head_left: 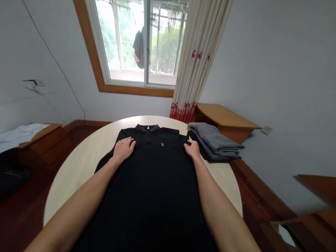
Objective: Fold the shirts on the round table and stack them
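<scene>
A black polo shirt [154, 175] lies flat, front up, on a round pale wooden table [78, 164], collar at the far side and a small white logo on the chest. My left hand [123, 148] rests palm down on the shirt's left shoulder, fingers stretched out. My right hand [192, 148] lies on the right shoulder near the sleeve seam, fingers bent down against the cloth.
A stack of folded grey and blue clothes [215, 141] sits on the table's far right. Behind it stands a wooden side table [225, 120] by a curtain [194, 70]. A low wooden cabinet [44, 140] with white cloth is at left. A window [141, 42] faces me.
</scene>
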`<state>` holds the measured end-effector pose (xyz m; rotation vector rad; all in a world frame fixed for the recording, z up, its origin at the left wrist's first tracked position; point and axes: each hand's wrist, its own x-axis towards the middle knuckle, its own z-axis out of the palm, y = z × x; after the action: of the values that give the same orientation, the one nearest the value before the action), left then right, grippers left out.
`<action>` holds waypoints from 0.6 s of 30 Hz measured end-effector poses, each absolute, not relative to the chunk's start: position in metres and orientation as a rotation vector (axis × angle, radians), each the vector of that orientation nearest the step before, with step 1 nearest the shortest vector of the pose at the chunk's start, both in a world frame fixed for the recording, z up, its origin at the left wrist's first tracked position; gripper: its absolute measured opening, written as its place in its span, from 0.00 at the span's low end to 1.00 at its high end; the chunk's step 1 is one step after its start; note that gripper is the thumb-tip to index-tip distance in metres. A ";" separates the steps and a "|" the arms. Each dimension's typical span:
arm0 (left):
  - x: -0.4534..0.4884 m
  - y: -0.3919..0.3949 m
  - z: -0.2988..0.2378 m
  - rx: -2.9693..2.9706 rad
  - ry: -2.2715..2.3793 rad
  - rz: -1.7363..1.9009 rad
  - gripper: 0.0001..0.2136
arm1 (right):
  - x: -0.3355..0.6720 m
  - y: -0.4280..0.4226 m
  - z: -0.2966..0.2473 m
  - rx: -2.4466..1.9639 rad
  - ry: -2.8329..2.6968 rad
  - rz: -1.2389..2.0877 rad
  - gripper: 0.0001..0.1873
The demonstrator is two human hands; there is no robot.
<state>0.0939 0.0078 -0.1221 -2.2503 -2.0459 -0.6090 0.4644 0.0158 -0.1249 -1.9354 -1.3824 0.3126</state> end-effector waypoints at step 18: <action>0.096 0.012 -0.132 -2.320 -2.087 -0.482 0.23 | 0.426 0.000 -0.123 -1.666 -2.151 0.276 0.24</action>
<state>0.0955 0.0115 -0.1322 -2.3200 -2.0874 -0.4817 0.4264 -0.0004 -0.1231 -1.6655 -2.1509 0.2758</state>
